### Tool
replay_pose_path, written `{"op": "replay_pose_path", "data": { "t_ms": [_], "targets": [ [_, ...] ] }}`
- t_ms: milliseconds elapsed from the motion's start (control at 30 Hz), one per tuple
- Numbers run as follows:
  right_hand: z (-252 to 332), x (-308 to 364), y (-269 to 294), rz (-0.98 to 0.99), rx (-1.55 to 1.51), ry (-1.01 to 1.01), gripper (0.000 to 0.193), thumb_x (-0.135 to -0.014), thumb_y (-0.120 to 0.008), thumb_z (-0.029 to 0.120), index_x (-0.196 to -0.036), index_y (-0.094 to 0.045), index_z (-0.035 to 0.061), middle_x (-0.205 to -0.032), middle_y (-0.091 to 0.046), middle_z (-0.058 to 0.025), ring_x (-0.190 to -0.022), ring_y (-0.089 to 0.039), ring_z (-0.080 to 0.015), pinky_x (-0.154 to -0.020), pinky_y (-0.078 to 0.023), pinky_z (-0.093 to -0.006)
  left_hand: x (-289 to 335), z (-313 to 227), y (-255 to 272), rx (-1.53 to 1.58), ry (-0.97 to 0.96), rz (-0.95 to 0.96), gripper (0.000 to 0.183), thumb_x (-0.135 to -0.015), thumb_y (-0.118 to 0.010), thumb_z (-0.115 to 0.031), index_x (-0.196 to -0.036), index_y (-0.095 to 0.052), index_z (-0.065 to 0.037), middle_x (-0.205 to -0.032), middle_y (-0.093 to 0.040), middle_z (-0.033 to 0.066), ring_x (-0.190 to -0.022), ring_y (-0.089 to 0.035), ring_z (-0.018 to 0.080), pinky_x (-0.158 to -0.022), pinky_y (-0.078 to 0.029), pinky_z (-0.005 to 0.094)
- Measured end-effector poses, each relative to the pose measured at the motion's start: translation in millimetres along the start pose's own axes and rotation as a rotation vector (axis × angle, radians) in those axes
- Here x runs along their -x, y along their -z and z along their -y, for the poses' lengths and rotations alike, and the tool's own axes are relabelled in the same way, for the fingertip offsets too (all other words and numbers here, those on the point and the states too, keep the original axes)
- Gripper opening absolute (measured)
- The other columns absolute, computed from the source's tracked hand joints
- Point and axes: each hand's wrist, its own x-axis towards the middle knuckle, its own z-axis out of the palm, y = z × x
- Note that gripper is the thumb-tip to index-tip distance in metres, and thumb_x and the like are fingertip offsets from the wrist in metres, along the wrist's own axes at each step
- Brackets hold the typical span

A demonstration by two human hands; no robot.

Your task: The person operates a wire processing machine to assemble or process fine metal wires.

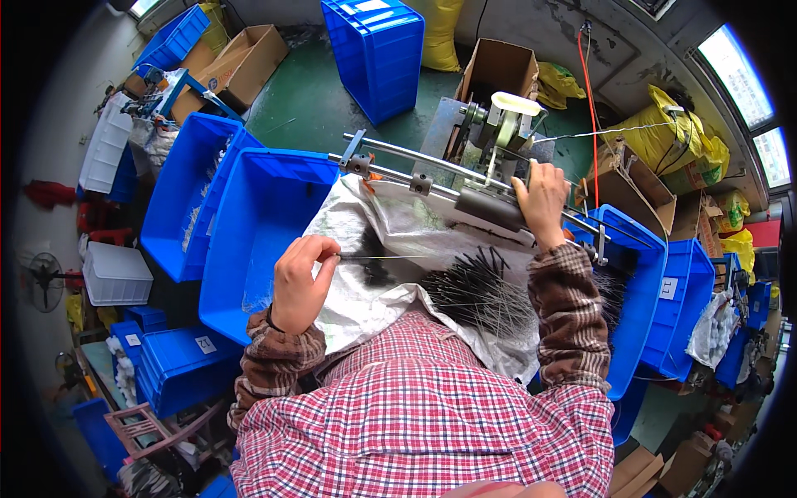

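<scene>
Left hand [304, 280] pinches one wire [378, 257]; right hand [544, 201], grip unclear, is at the roller [488, 207]. Work seems partway: a heap [471, 292] remains, near right.

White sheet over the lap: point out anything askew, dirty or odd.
A dark patch, perhaps grime, marks the white sheet beside the left hand; the thin black-ended rods on it lie fanned and crossing, not neatly aligned.

red-white-navy checked smock [448, 407]; bunched brown plaid sleeves [569, 303]; dark band [273, 322] round left wrist [290, 319]; hands [545, 203] ungloved
</scene>
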Motion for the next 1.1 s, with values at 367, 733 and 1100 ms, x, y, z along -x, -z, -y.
{"op": "replay_pose_path", "data": {
  "t_ms": [367, 733, 1100],
  "targets": [
    [-5.6, 0.1, 6.8, 0.040, -0.034, 0.023, 0.044, -0.078, -0.071, 0.033, -0.111, -0.060, 0.0060, -0.096, -0.057, -0.0077, -0.095, -0.051, -0.0262, -0.079, -0.038, -0.0415, -7.7, -0.4, 2.5, 0.344, 0.049, 0.084, 0.011, -0.080, -0.065, 0.004, -0.089, -0.060, 0.000, -0.082, -0.062, 0.0058, -0.078, -0.060, 0.0141, -0.073, -0.048, 0.0269],
    [-65.2, 6.6, 65.3, 0.182, -0.302, 0.073, 0.009, -0.084, -0.061, 0.012, -0.088, -0.066, 0.0069, -0.084, -0.064, -0.0127, -0.081, -0.060, -0.0308, -0.070, -0.047, -0.0381, -38.3, -35.2, -49.3, 0.621, -0.020, 0.240, 0.011, -0.082, -0.066, 0.002, -0.091, -0.059, 0.000, -0.083, -0.061, 0.0034, -0.081, -0.059, 0.0109, -0.076, -0.048, 0.0251],
    [51.6, 18.3, 102.2, 0.218, -0.826, 0.393, 0.017, -0.078, -0.065, 0.003, -0.095, -0.063, 0.0016, -0.077, -0.060, -0.0115, -0.075, -0.059, -0.0279, -0.068, -0.048, -0.0383, -57.6, -64.1, -102.5, 0.724, -0.067, 0.093, 0.015, -0.081, -0.067, 0.001, -0.094, -0.059, -0.001, -0.086, -0.063, 0.0075, -0.081, -0.063, 0.0145, -0.075, -0.049, 0.0265]
  ]
}}
